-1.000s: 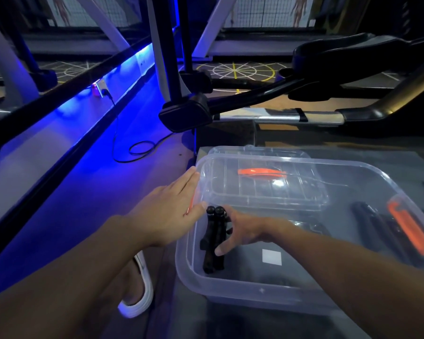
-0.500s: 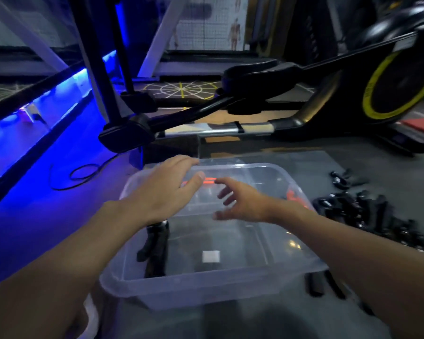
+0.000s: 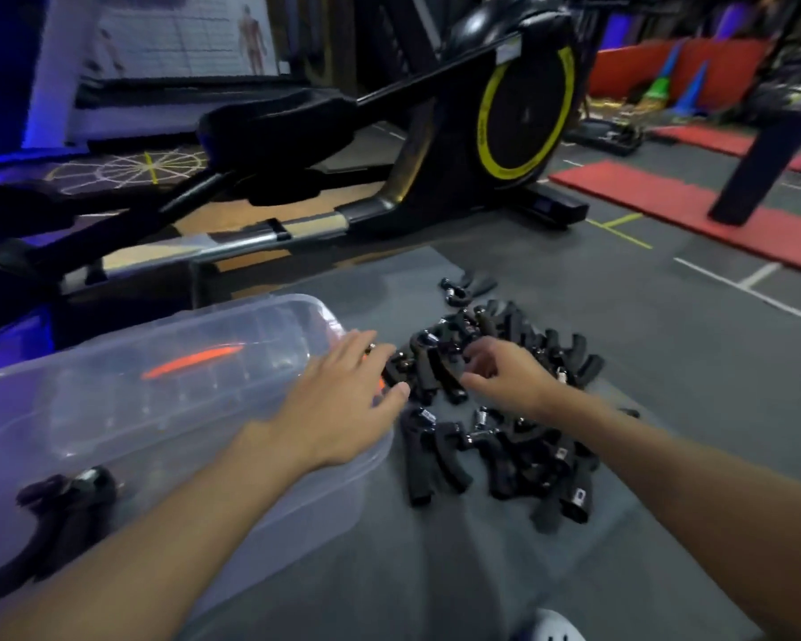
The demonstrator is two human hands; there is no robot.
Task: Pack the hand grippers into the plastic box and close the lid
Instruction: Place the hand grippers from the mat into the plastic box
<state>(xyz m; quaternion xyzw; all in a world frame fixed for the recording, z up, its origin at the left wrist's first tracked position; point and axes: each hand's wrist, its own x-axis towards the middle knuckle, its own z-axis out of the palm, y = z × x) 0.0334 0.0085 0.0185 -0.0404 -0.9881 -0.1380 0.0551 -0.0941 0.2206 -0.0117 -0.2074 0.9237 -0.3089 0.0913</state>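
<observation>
A clear plastic box [image 3: 167,409] sits on the grey floor mat at the left, its lid with an orange latch [image 3: 190,360] leaning at the back. One black hand gripper [image 3: 61,511] lies inside it at the near left. A pile of several black hand grippers [image 3: 495,409] lies on the mat to the right of the box. My left hand [image 3: 338,409] hovers over the box's right rim, fingers spread, holding nothing. My right hand [image 3: 505,377] reaches into the far part of the pile, fingers curled at a gripper; whether it grips one is unclear.
A black and yellow elliptical trainer [image 3: 482,131] stands just behind the box and pile. Red mats [image 3: 694,205] lie at the far right, beside a dark post [image 3: 759,168]. A white shoe tip [image 3: 551,629] shows at the bottom edge.
The view has swung right, bringing the pile into sight. My right hand has left the box after dropping a gripper and moved to the pile. My left hand followed to the box's right rim.
</observation>
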